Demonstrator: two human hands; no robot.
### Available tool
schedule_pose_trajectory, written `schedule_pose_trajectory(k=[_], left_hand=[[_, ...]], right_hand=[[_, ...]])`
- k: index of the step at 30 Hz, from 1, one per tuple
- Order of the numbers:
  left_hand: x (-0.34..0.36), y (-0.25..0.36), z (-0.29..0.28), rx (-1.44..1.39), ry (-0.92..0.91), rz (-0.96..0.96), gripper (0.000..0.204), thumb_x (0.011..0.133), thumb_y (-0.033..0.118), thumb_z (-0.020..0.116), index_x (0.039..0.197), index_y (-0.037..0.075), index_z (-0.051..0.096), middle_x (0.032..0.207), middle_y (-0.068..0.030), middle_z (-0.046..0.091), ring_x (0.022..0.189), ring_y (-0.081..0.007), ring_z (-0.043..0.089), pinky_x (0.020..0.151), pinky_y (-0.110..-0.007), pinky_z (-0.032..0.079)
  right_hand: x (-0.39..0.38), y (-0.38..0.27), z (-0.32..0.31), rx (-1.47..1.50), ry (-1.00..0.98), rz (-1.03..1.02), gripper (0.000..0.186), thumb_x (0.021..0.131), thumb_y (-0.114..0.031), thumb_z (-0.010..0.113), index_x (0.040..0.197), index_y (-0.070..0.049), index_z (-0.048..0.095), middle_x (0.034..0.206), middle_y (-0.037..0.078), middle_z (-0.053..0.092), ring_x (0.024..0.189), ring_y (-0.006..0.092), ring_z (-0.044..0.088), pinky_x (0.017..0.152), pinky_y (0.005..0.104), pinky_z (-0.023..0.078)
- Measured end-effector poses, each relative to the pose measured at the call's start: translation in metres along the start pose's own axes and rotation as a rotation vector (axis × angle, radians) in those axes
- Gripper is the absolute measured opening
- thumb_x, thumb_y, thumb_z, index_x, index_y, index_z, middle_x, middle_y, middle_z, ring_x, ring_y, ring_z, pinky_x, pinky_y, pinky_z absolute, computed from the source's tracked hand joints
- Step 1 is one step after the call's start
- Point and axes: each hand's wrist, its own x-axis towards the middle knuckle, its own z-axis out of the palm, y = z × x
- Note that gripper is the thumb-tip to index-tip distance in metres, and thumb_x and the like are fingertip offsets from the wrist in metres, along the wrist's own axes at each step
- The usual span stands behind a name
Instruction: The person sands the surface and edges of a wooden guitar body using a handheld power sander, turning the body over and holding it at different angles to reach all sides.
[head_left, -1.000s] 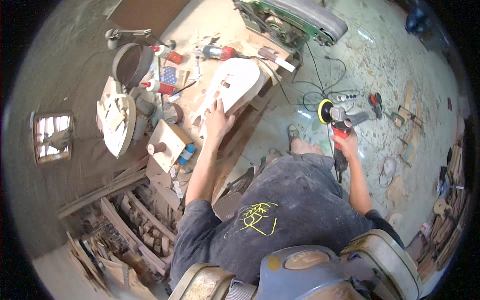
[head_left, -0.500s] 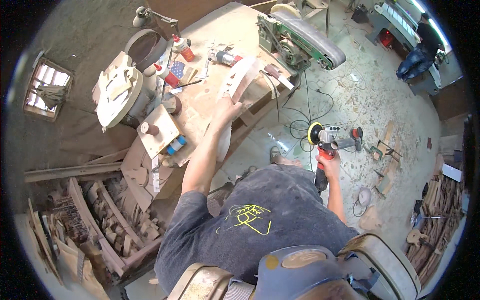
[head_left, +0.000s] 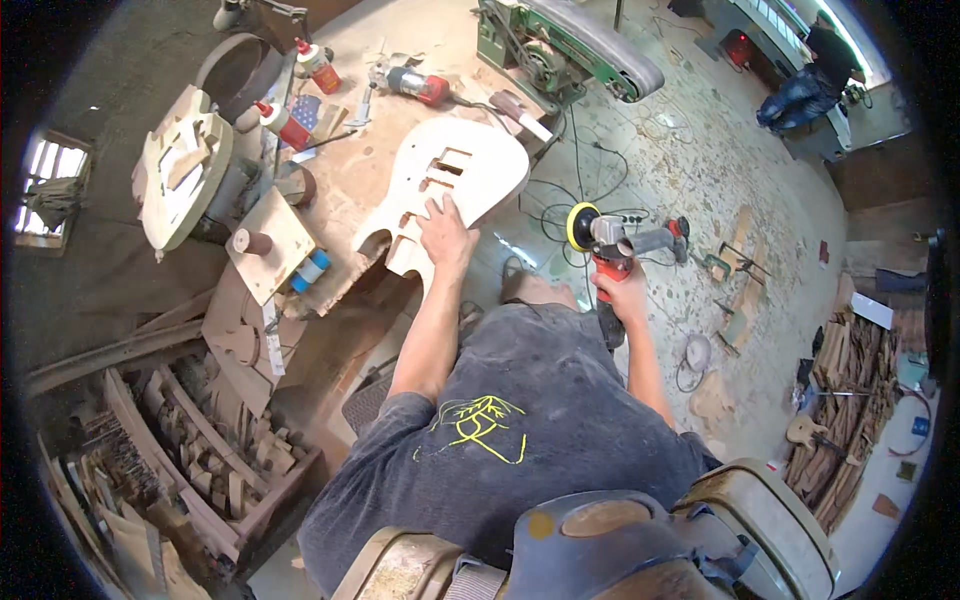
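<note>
A pale wooden guitar body (head_left: 480,158) with routed cavities lies flat, overhanging the workbench edge. My left hand (head_left: 446,232) is on top of it, fingertips bent at its middle cutouts. Over on the right, my right hand (head_left: 620,293) is closed around the red handle of an angle polisher (head_left: 612,244), whose round pad with a yellow rim faces left. A red power tool (head_left: 405,85) and two glue bottles (head_left: 283,125) lie or stand behind the guitar body. To the left, a board with a wooden cylinder (head_left: 250,240) rests beside another guitar-shaped piece (head_left: 185,175).
The workbench (head_left: 350,165) carries a green belt sander (head_left: 560,60) at its far end. Cords (head_left: 560,210), clamps (head_left: 725,265) and wood pieces lie on the floor. A co-worker (head_left: 815,75) is at a machine at upper right. Scrap wood fills a bin (head_left: 230,510) at lower left.
Half a second ago my left hand held the guitar body tilted on edge; it now lies flat, top face up. The view has shifted, with the polisher still in my right hand.
</note>
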Motion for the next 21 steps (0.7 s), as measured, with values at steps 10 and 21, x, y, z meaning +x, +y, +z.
schedule_pose_trajectory(k=[10,21], left_hand=[[0.024,-0.018,0.05,0.164,0.049,-0.023,0.085,0.065,0.014,0.088,0.14,0.01,0.05,0.138,-0.0186,0.047,0.105,-0.0413,0.057,0.085,-0.048,0.055],[0.111,-0.098,0.045,0.069,0.148,0.041,0.089,0.084,0.063,0.072,0.149,0.008,0.048,0.136,-0.0308,0.052,0.128,-0.0454,0.05,0.106,-0.055,0.042]], right_hand=[[0.033,-0.058,0.047,-0.286,-0.255,0.007,0.071,0.068,-0.032,0.083,0.125,0.002,0.058,0.11,0.024,0.072,0.105,0.0395,0.07,0.093,0.0446,0.054],[0.084,-0.08,0.082,-0.36,-0.43,0.041,0.081,0.072,-0.039,0.08,0.134,0.002,0.05,0.117,0.029,0.067,0.111,0.0476,0.064,0.096,0.0499,0.051]])
